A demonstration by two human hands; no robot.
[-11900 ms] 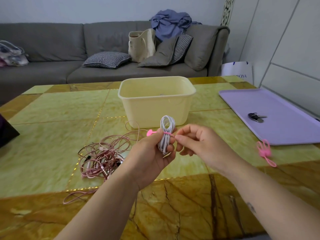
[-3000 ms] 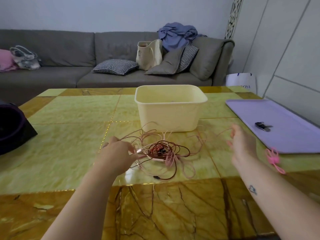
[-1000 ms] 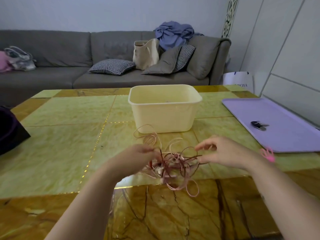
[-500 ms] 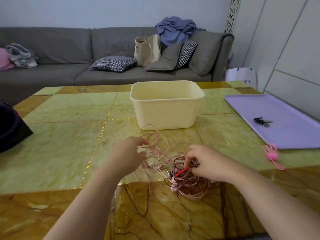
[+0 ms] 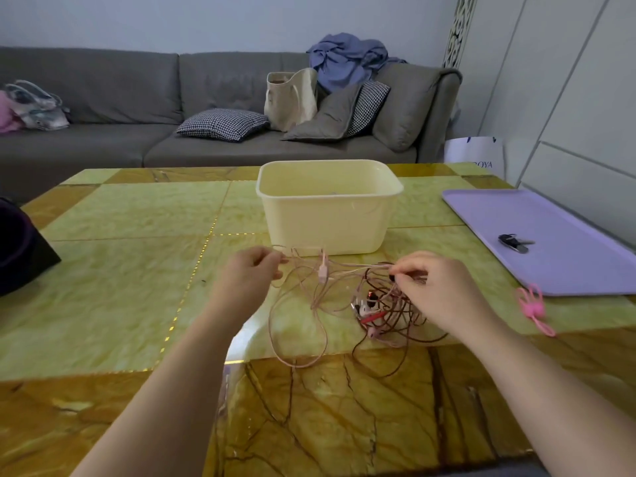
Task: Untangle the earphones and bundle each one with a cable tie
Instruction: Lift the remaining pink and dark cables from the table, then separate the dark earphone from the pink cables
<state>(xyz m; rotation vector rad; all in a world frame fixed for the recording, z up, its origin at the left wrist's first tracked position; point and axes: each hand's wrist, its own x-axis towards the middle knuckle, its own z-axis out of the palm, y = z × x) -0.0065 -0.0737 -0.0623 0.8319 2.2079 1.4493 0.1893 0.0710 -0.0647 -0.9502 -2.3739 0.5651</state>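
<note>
As left hand (image 5: pixel 246 282), right hand (image 5: pixel 438 292) pinch strands, earphones (image 5: pixel 373 304) (tangled) between — bunched rightward

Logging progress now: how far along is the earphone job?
Done: no tied bundle in view; the bin hides its contents. In hand: left hand and right hand pinch a pink cable stretched between them. Left: the tangle is knotted; pink ties lie unused by the tray.

Green-and-amber marble-pattern desk (image 5: pixel 120 270). Flat lilac plastic tray (image 5: pixel 568 263) at the right edge, dark key bunch (image 5: pixel 514 242) on it. Grey fabric sofa (image 5: pixel 103 87) behind holds a houndstooth cushion (image 5: pixel 223 123), a beige canvas tote bag (image 5: pixel 290 98) and crumpled blue cloth (image 5: pixel 347 60).
</note>
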